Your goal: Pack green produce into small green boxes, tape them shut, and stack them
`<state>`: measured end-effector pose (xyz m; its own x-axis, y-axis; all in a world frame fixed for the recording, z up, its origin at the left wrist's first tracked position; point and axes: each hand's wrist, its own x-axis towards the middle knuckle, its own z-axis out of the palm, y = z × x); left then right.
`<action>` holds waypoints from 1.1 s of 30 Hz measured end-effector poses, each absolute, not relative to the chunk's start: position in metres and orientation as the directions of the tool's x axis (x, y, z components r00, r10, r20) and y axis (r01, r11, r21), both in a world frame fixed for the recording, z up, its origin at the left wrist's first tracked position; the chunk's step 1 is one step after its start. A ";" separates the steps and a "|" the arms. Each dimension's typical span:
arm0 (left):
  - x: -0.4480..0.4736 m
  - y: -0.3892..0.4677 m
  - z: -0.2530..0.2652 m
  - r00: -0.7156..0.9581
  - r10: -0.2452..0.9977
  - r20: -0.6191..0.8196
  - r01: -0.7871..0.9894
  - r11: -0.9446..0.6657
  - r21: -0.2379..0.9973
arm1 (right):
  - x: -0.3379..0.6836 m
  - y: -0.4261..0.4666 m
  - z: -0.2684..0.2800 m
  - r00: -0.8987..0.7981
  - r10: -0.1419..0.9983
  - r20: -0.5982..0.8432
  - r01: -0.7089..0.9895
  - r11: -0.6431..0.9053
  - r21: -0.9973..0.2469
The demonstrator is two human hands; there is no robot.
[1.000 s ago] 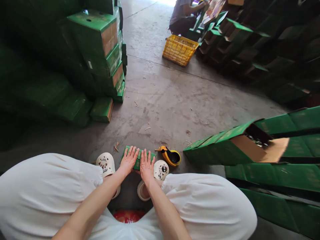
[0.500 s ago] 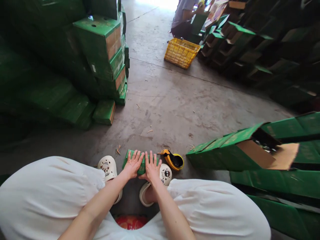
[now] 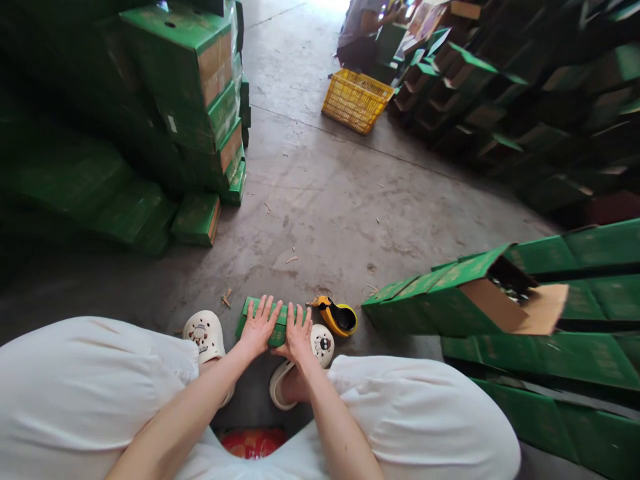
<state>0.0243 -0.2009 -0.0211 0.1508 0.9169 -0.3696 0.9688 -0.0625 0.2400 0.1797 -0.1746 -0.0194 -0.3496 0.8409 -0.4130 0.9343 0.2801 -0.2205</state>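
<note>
A small green box [image 3: 247, 322] lies on the floor between my two shoes. My left hand [image 3: 259, 327] rests on top of it with the fingers spread. At the box's right end, my right hand [image 3: 297, 333] lies with its fingers stretched out, touching it; the thumb points toward the left hand. Both hands partly cover the box. Just right of my right shoe [image 3: 323, 345] sits a yellow and black tape dispenser [image 3: 339, 316] on the floor. My left shoe [image 3: 204, 333] is left of the box.
Stacked green cartons [image 3: 185, 73] rise at left. More green boxes [image 3: 545, 357] are stacked at right, one open box [image 3: 480, 287] with its flap out. A yellow plastic basket [image 3: 356, 103] stands ahead, near a person [image 3: 361, 30]. Something red [image 3: 253, 443] is beneath me.
The whole view has shifted slightly, so things appear a little further left. Both hands stay on the green box with fingers spread, the right hand's fingers slightly closer together.
</note>
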 end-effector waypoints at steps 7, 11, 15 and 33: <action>-0.024 -0.160 0.028 0.244 0.761 -0.602 0.900 0.054 0.433 | 0.200 -0.152 0.011 -0.076 0.963 -0.257 0.842 -0.076 -0.535; -0.052 -0.148 0.034 -0.050 0.851 -0.522 0.846 0.314 0.432 | 0.209 -0.142 0.041 -0.040 0.935 -0.352 0.862 -0.146 -0.486; -0.058 -0.156 0.015 -0.221 0.835 -0.504 0.707 0.493 0.507 | 0.184 -0.149 0.050 -0.272 0.865 -0.421 0.860 0.023 -0.510; -0.076 -0.187 0.010 -0.035 0.630 -0.776 0.285 0.750 0.596 | 0.082 -0.141 0.041 -0.463 0.727 -0.506 0.886 0.400 -0.236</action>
